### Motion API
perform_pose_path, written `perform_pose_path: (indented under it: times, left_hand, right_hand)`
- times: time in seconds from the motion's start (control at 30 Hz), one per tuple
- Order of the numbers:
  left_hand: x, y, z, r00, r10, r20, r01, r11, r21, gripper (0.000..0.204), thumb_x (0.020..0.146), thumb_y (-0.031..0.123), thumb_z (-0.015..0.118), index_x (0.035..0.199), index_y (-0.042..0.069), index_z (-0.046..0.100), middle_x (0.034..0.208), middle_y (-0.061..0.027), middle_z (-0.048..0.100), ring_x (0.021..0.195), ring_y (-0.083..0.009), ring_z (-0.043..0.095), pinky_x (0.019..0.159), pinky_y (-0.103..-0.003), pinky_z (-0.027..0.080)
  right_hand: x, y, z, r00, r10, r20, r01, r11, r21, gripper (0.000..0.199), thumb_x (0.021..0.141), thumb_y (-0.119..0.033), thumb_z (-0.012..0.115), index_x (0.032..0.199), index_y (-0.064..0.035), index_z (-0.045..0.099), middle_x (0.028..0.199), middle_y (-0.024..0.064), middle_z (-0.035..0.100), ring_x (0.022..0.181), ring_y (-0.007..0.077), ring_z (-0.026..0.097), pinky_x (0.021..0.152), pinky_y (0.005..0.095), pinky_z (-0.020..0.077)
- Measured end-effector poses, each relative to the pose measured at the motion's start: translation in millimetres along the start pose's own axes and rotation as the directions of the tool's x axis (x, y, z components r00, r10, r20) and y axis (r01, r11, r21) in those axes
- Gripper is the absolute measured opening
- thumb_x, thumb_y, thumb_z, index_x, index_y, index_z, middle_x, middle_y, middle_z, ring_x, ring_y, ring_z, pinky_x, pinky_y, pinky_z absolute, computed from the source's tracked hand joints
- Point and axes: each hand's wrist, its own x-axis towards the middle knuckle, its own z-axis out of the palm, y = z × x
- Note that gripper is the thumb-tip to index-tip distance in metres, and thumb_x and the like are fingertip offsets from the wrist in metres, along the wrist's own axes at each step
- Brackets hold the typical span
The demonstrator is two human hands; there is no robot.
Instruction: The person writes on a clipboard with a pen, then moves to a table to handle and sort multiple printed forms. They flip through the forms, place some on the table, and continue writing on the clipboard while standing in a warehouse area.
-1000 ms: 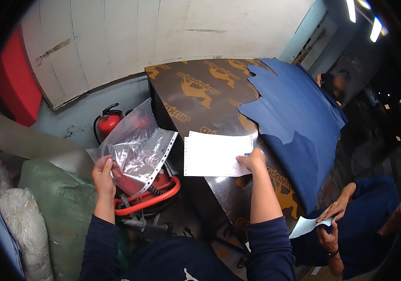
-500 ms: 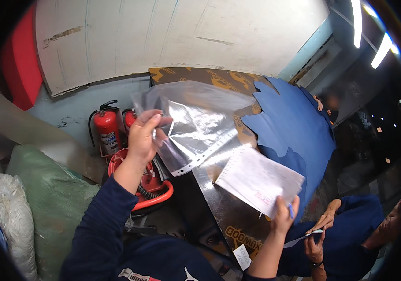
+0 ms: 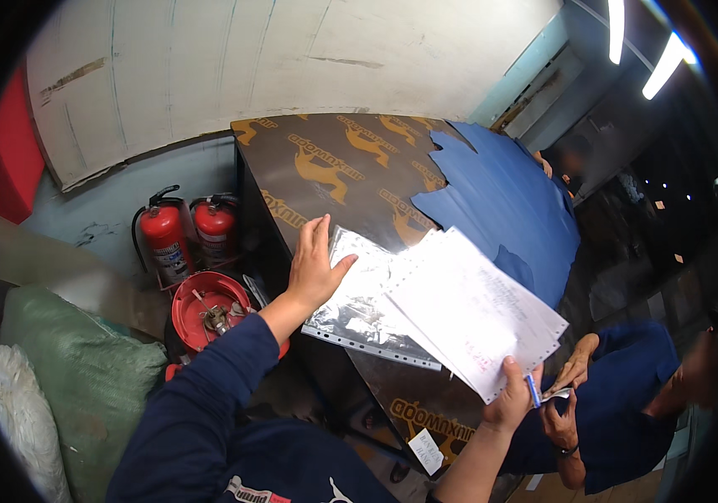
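My right hand (image 3: 510, 401) grips the lower corner of a few white handwritten sheets of paper (image 3: 493, 314), one with red marks. A blue pen (image 3: 533, 391) is also held in that hand. Flat on the dark table lies a clear plastic punched pocket (image 3: 367, 323), a strip of holes along its near edge; the papers cover part of it. My left hand (image 3: 317, 270) is open with fingers stretched, at the pocket's left edge. Whether its palm presses on the pocket cannot be made out.
Blue leather-like sheet material (image 3: 514, 201) covers the far right of the table (image 3: 317, 172). Two fire extinguishers (image 3: 166, 239), a red tub (image 3: 208, 310) and a green sack (image 3: 74, 377) stand left. At right, a co-worker's hands (image 3: 567, 411) hold something small and pale.
The plastic pocket, raised in my left hand before, now lies on the table. My left hand has opened and moved right and down. The papers have shifted slightly right, over the pocket.
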Motion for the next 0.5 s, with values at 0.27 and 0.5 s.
perform_pose_path:
  times: [0.27, 0.5]
  left_hand:
    - [-44, 5, -74, 0.520, -0.108, 0.847, 0.853, 0.023, -0.521, 0.060, 0.101, 0.044, 0.053, 0.132, -0.007, 0.053, 0.120, -0.0204, 0.065, 0.104, -0.0281, 0.069, 0.081, -0.042, 0.061]
    - [-109, 41, -138, 0.623, -0.322, 0.713, 0.780, 0.181, -0.599, 0.034, 0.096, 0.016, 0.063, 0.124, -0.003, 0.060, 0.110, -0.0149, 0.070, 0.091, -0.0232, 0.072, 0.058, -0.034, 0.063]
  right_hand:
    - [-2, 56, 43, 0.916, 0.297, 0.268, -0.336, 0.935, 0.111, 0.060, 0.084, 0.000, 0.064, 0.140, 0.0038, 0.041, 0.129, 0.0196, 0.059, 0.117, 0.0302, 0.060, 0.103, 0.0411, 0.0460]
    - [1, 59, 66, 0.821, 0.274, 0.501, -0.320, 0.947, 0.005, 0.053, 0.084, -0.007, 0.066, 0.133, 0.0054, 0.051, 0.124, 0.0158, 0.062, 0.112, 0.0236, 0.060, 0.101, 0.0346, 0.0436]
